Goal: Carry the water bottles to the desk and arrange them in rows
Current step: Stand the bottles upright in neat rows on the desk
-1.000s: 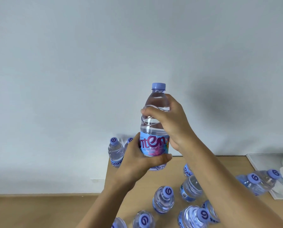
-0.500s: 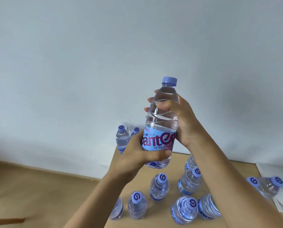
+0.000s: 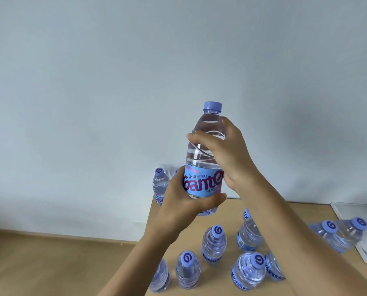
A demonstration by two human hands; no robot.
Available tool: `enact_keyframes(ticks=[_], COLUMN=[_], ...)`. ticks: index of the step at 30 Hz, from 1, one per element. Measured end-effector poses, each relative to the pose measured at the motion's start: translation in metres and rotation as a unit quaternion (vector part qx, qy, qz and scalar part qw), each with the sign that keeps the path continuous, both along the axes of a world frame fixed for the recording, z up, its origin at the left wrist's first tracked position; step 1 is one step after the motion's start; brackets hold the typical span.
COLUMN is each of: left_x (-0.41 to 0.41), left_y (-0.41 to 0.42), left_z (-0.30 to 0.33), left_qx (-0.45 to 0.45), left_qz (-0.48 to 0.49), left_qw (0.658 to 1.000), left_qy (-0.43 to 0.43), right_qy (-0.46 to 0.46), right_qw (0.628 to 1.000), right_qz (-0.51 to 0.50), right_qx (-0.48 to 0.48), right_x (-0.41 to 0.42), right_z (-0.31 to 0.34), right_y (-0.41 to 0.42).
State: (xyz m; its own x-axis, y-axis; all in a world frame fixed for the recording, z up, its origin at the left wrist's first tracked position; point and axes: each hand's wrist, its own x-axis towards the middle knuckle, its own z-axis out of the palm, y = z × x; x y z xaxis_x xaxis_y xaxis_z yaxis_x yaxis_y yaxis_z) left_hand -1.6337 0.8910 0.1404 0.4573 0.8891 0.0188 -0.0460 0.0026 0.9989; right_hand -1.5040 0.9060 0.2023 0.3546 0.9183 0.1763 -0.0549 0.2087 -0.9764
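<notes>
A clear water bottle (image 3: 201, 154) with a blue cap and a blue label is held upright in the air above the wooden desk (image 3: 302, 212). My left hand (image 3: 184, 199) grips its lower half around the label. My right hand (image 3: 227, 152) grips its upper body just below the neck. Several more bottles with blue caps stand on the desk: one at the far left corner (image 3: 160, 184), one in the middle (image 3: 213, 242), two near the front (image 3: 187, 269) (image 3: 248, 270), and two at the right (image 3: 336, 233). My arms hide part of some.
A white tray-like object (image 3: 353, 212) lies at the desk's right edge. A pale wall rises behind the desk. To the left of the desk lies a tan floor (image 3: 50, 259).
The held bottle has turned in my hands, so more of its label faces me. The view has shifted slightly; both hands keep their grip.
</notes>
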Motion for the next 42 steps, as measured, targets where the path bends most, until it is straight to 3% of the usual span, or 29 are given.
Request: enact_keyframes(ticks=[12, 21, 42], left_x=[-0.024, -0.028, -0.026], left_y=[0.012, 0.006, -0.013], left_z=[-0.007, -0.036, -0.103], left_qx=[-0.028, -0.060, -0.139], left_qz=[-0.047, -0.048, -0.098], left_qw=[0.998, 0.996, 0.985], left_qy=[-0.044, -0.047, -0.008], right_qy=[0.026, -0.005, 0.016], right_qw=[0.994, 0.994, 0.984], right_qz=[0.106, 0.091, 0.031], right_qx=[0.001, -0.060, -0.173], right_x=[-0.010, -0.017, -0.013], right_z=[0.000, -0.028, -0.103], right_y=[0.012, 0.010, -0.009])
